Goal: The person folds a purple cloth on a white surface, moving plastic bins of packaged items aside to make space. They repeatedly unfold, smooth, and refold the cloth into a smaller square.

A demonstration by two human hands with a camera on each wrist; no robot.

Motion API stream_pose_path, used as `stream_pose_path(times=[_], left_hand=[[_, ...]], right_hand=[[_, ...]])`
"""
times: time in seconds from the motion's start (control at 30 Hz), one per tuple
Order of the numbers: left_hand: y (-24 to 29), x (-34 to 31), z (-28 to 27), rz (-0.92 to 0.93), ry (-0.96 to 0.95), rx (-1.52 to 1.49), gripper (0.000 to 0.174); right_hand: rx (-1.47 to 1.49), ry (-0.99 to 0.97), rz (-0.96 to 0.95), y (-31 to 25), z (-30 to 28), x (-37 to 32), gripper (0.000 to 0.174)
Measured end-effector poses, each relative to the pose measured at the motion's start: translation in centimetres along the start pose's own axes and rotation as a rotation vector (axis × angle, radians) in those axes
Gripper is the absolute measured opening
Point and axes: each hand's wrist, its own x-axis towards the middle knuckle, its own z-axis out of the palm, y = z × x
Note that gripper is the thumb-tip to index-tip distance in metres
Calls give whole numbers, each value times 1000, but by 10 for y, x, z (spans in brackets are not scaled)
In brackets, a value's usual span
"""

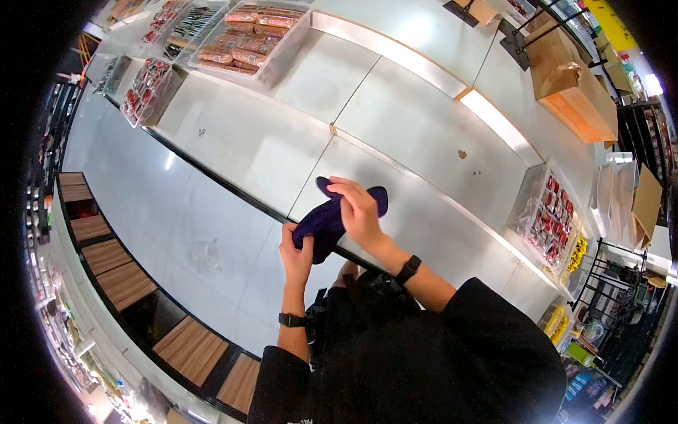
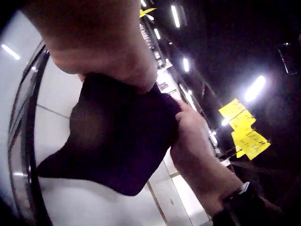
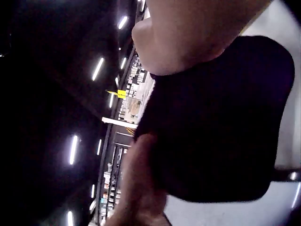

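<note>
A dark purple cloth item (image 1: 325, 230) is held up between both hands in the head view, over the counter's front edge. My left hand (image 1: 295, 258) pinches its lower left side, thumb on top. The right hand (image 1: 359, 215) grips its upper part, with cloth showing on both sides of the fingers. In the left wrist view the dark cloth (image 2: 117, 136) hangs beneath the left hand (image 2: 103, 42), and the right hand (image 2: 190, 136) holds its far edge. The right wrist view has the cloth (image 3: 225, 122) below the right hand (image 3: 183, 37), with the left hand (image 3: 138, 183) at its edge.
A white counter (image 1: 240, 141) with raised dividers spans the area beyond the hands. Clear bins of packets stand at the upper left (image 1: 244, 42) and right (image 1: 547, 219). A cardboard box (image 1: 572, 92) sits at the upper right. Wood-patterned panels (image 1: 116, 275) line the lower left.
</note>
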Motion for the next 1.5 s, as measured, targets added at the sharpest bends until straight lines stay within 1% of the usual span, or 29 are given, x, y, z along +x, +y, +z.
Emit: stream_pose_path(times=[0.03,0.1,0.17,0.2,0.27,0.37,0.4,0.43,0.53,0.57,0.63,0.67,0.73,0.77,0.83,0.87,0.9,0.97,1.0,1.03,1.07,1.1,1.17,1.2,1.3,1.33,1.37,1.43,1.5], left_hand=[[12,-2,-3,59,-10,84,15],[29,-6,-9,126,-33,168,17],[40,-7,-17,314,-52,314,20],[43,-11,-24,308,-43,343,24],[43,-17,-42,243,-21,206,24],[47,-38,-81,308,120,249,22],[41,-46,-97,274,162,263,21],[36,-55,-113,240,208,279,21],[31,-82,-151,148,364,256,20],[21,-89,-167,140,374,262,20],[9,-102,-185,91,453,305,21],[2,-105,-194,80,471,309,21],[-7,-118,-209,82,502,601,18],[-10,-128,-216,71,513,607,18],[-9,-148,-229,152,601,703,18],[1,-159,-228,205,698,756,22],[-3,-168,-232,187,708,763,22],[-26,-183,-239,252,830,879,21],[-54,-178,-236,42,762,996,17],[-59,-166,-227,17,558,1016,17],[-69,-162,-218,-41,461,1050,19],[-79,-159,-221,-78,346,1094,21],[-101,-164,-232,-159,638,885,22],[-81,-169,-226,-148,705,1010,24],[-65,-163,-219,-134,546,938,25],[-66,-166,-230,-26,627,976,23],[-72,-169,-240,-116,746,1012,20],[-61,-173,-243,-293,582,937,19],[-58,-174,-237,-86,594,938,19]], right_hand=[[-85,7,-56,3,-7,-2,24],[-173,-31,-29,2,-19,-11,18],[-179,-32,-24,-3,-23,-19,16],[-175,-49,-23,-5,-23,-24,14],[-67,-102,-70,-6,-13,-34,13],[104,-274,-51,-31,6,-51,16],[107,-325,-157,-33,17,-58,18],[125,-334,-152,-42,27,-62,18],[157,-516,-338,-69,53,-72,27],[149,-546,-407,-77,62,-74,25],[140,-691,-483,-83,86,-84,25],[153,-707,-490,-83,98,-86,25],[28,-866,-537,-88,113,-87,23],[40,-877,-543,-91,118,-89,23],[76,-727,-726,-109,121,-81,19],[142,-608,-726,-127,115,-79,18],[156,-624,-727,-134,116,-82,18],[173,-551,-718,-141,121,-85,17],[89,-609,-668,-124,145,-93,13],[80,-794,-536,-96,171,-102,6],[-18,-906,-592,-72,185,-104,6],[-116,-991,-634,-64,197,-106,6],[7,-781,-586,-83,191,-103,9],[2,-726,-621,-96,183,-97,8],[-63,-916,-550,-83,198,-103,5],[34,-954,-513,-93,195,-106,4],[86,-879,-528,-103,185,-112,5],[66,-842,-519,-95,178,-124,12],[8,-959,-459,-87,176,-133,13]])
